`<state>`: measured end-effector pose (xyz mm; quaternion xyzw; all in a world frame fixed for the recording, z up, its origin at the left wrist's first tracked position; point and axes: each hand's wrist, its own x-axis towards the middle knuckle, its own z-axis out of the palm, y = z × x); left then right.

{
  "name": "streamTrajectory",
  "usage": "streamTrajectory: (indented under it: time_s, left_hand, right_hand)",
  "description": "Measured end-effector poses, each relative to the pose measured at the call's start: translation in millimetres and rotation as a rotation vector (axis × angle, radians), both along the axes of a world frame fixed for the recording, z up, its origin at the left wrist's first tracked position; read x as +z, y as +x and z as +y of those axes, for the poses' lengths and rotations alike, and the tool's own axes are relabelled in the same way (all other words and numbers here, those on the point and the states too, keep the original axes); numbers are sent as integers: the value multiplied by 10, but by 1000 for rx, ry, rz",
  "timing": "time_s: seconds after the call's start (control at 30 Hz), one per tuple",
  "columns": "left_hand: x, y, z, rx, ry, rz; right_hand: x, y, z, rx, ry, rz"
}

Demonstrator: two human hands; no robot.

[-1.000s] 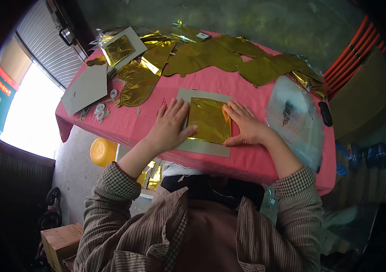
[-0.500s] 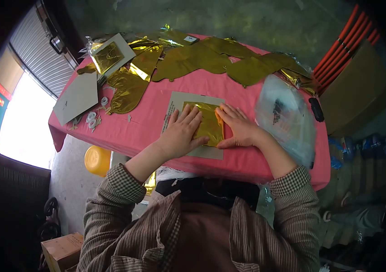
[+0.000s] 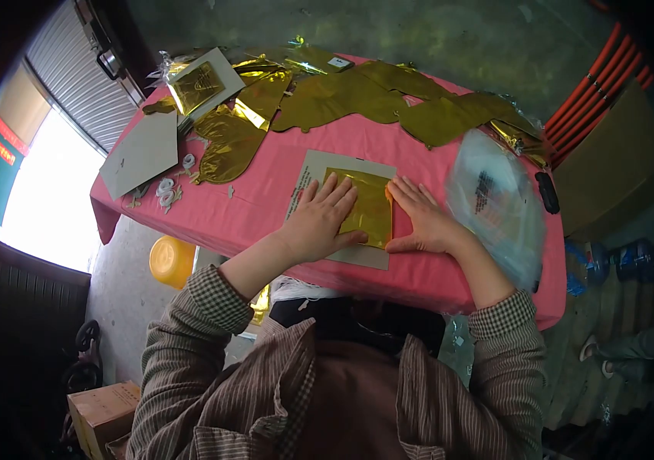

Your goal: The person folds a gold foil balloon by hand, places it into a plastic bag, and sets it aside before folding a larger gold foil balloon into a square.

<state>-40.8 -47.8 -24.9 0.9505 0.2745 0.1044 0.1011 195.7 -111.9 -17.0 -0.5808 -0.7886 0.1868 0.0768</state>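
Observation:
A folded sheet of gold foil point(image 3: 373, 215), which looks like a flattened foil balloon, lies on a grey cardboard sheet point(image 3: 342, 161) with printed text along its left side. My left hand point(image 3: 321, 222) rests flat on the foil's left part and the card, fingers spread. Along the foil's right edge lies my right hand point(image 3: 426, 222), its fingers stretched out and fingertips at the upper right corner. Neither hand grips anything. The fingers hide part of the foil's left side.
Gold foil balloons point(image 3: 327, 100) spread along the back of the pink-covered table point(image 3: 265, 222). Grey cards point(image 3: 141, 157) and white ribbon rolls point(image 3: 166, 192) lie at left. Clear plastic bags point(image 3: 495, 207) and a black object point(image 3: 547, 192) lie at right. A yellow bucket point(image 3: 172, 261) stands below.
The whole view has shifted slightly, so the table appears further right. Both hands stay flat around the gold foil, with little visible movement against it.

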Motion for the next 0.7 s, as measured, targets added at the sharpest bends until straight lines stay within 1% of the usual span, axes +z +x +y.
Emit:
streamTrajectory:
  time_s: [0.2,0.43,0.53,0.63,0.7]
  left_hand:
    - [-48,52,16,-22,-12,-37]
    - [-16,98,15,-53,2,-17]
    - [-28,101,16,-55,53,7]
    - [-40,103,15,-59,68,-30]
    - [-37,108,14,-63,78,-34]
  right_hand:
    - [-46,-38,-8,-32,6,-1]
    - [-23,-116,28,-28,-19,-14]
    - [-43,-143,59,-22,-11,-31]
    - [-73,-185,97,-22,21,-15]
    - [-29,-242,105,-43,-23,-33]
